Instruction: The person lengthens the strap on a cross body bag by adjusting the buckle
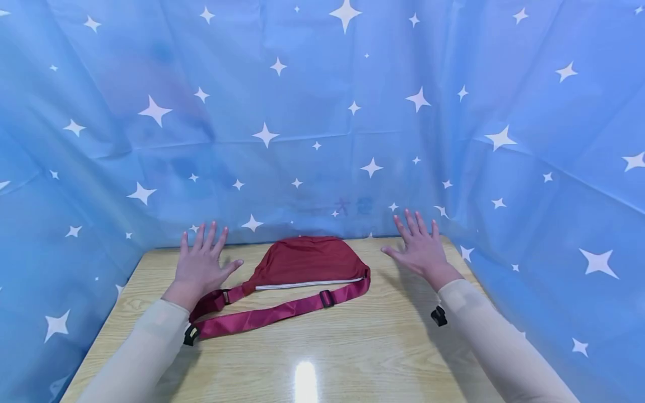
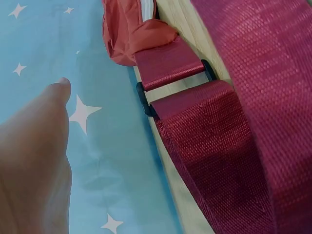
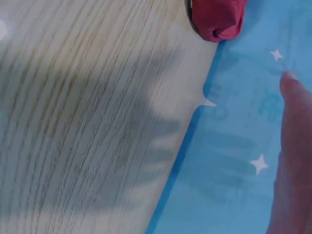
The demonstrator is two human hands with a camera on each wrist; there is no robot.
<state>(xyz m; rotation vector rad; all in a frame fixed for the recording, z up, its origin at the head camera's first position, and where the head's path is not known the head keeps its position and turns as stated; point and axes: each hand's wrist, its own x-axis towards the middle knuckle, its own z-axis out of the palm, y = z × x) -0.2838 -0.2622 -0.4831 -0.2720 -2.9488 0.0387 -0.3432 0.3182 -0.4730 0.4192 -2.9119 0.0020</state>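
A dark red waist bag (image 1: 309, 262) lies flat near the table's back edge, its white zipper (image 1: 307, 284) along the side facing me. Its magenta strap (image 1: 272, 318) loops in front and to the left, with a black slider buckle (image 1: 327, 299) on it. To the bag's left is my left hand (image 1: 199, 268), fingers spread and holding nothing; the wrist hides part of the strap. My right hand (image 1: 419, 251) is spread on the other side, apart from the bag and also holding nothing. Close up in the left wrist view, the strap passes through a black ring (image 2: 144, 99).
The light wooden table (image 1: 373, 347) has a bright glare spot near its front. Blue curtains (image 1: 312, 123) with white stars stand behind it and at both sides. A black wrist-camera mount (image 1: 439, 316) juts inward from the right forearm, another (image 1: 191, 334) from the left.
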